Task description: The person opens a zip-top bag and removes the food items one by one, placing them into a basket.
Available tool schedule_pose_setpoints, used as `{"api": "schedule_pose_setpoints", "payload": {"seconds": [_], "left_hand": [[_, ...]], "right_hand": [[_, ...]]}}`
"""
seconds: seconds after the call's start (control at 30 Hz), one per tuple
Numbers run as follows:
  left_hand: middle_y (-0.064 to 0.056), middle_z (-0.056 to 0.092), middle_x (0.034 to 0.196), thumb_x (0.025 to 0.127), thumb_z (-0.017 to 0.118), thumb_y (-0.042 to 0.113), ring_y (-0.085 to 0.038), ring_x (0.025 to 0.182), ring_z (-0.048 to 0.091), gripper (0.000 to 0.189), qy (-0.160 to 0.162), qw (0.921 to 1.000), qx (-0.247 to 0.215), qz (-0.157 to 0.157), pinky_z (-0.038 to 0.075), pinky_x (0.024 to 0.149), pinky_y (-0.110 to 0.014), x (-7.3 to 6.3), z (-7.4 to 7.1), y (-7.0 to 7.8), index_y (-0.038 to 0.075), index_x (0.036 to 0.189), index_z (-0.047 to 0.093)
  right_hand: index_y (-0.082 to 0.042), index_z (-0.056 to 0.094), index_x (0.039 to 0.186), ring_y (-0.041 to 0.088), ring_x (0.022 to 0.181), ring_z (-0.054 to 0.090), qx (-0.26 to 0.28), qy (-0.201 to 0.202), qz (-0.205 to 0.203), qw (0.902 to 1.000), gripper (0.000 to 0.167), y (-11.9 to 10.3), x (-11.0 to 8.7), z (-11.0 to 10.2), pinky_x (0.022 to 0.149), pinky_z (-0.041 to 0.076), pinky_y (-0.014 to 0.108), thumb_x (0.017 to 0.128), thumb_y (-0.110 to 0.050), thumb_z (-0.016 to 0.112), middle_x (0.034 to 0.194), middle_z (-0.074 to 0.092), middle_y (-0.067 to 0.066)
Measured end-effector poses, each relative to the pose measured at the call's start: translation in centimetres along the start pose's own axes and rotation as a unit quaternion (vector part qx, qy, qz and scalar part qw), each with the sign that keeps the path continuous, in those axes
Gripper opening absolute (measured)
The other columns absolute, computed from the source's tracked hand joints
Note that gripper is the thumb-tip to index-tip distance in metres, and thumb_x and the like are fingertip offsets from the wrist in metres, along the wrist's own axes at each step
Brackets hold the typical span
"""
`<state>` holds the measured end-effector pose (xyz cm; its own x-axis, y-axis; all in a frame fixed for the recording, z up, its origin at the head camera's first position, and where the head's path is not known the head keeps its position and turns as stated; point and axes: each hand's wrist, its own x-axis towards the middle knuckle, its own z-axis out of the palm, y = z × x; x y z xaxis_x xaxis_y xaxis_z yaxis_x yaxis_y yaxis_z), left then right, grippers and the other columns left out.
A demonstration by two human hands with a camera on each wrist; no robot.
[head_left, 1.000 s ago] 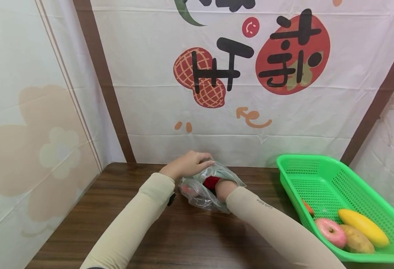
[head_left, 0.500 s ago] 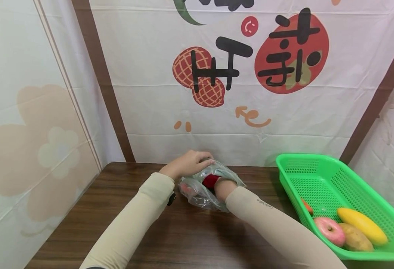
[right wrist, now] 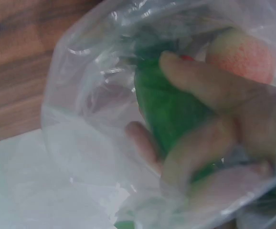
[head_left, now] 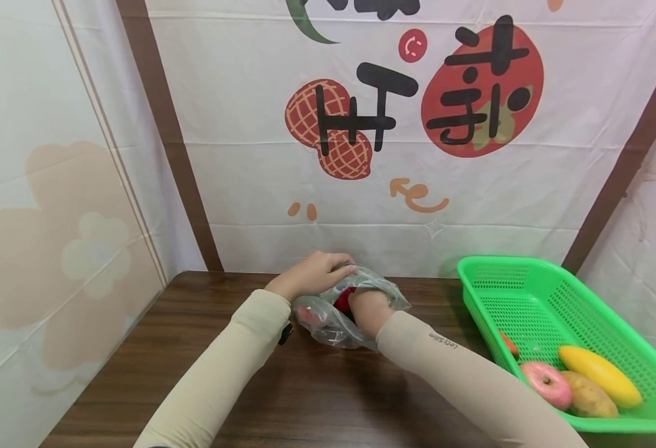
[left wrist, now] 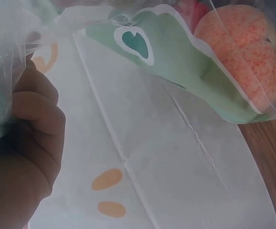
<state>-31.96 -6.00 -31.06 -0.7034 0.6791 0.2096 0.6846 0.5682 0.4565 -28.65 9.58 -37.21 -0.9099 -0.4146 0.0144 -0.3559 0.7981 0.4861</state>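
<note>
A clear plastic bag [head_left: 333, 336] with a green print stands at the back middle of the table. My left hand [head_left: 322, 274] grips its upper rim from the left; the left wrist view shows those fingers [left wrist: 42, 119] curled at the plastic. My right hand [head_left: 369, 308] reaches into the bag's mouth, mostly hidden in the head view. Inside, seen in the right wrist view, its fingers and thumb curl round a smooth dark green vegetable [right wrist: 166, 105], blurred by the plastic. A pinkish-orange peach [left wrist: 245, 52] lies in the bag, and something red [head_left: 343, 300] shows beside the right hand.
A green plastic basket [head_left: 470, 298] stands on the right of the brown wooden table [head_left: 305, 398]. It holds a pink apple [head_left: 547, 386], a potato [head_left: 589, 395], a yellow oblong fruit [head_left: 600, 373] and an orange-red piece [head_left: 508, 343]. A printed white cloth [head_left: 249, 186] rises behind the table.
My right hand has shifted slightly left within the bag, covering more of the red thing. The bag's near side has moved a little. My left hand keeps its hold on the rim.
</note>
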Motion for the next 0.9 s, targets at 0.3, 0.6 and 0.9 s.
{"api": "schedule_pose_setpoints", "payload": {"seconds": [0.3, 0.6, 0.9], "left_hand": [[0.001, 0.068, 0.102, 0.107, 0.05, 0.034, -0.012, 0.082, 0.058, 0.028, -0.001, 0.9999, 0.009, -0.012, 0.048, 0.083, -0.037, -0.2, 0.2, -0.1, 0.018, 0.123, 0.066], [0.002, 0.068, 0.114, 0.107, 0.05, 0.034, -0.012, 0.101, 0.062, 0.028, 0.006, 0.9999, 0.006, -0.013, 0.048, 0.09, -0.038, -0.4, -0.1, -0.2, 0.018, 0.123, 0.066], [0.0, 0.067, 0.121, 0.107, 0.05, 0.035, -0.015, 0.104, 0.064, 0.033, 0.008, 0.9997, 0.008, -0.024, 0.049, 0.091, -0.039, -0.8, -0.8, -0.4, 0.015, 0.129, 0.065]], "right_hand": [[-0.015, 0.057, 0.13, 0.012, 0.066, 0.059, -0.083, -0.001, -0.019, 0.9964, 0.034, -0.7, -0.9, -1.2, 0.049, 0.049, 0.026, 0.101, -0.032, 0.06, 0.08, 0.061, 0.004], [-0.009, 0.06, 0.117, 0.012, 0.061, 0.058, -0.052, 0.031, -0.033, 0.9976, 0.029, -0.6, -3.6, -4.7, 0.05, 0.052, 0.026, 0.097, -0.028, 0.068, 0.075, 0.058, 0.006], [-0.009, 0.055, 0.099, 0.012, 0.042, 0.047, -0.058, 0.197, -0.066, 0.9763, 0.03, 1.9, -6.6, -6.7, 0.04, 0.045, 0.026, 0.09, -0.027, 0.077, 0.066, 0.048, 0.004]]}}
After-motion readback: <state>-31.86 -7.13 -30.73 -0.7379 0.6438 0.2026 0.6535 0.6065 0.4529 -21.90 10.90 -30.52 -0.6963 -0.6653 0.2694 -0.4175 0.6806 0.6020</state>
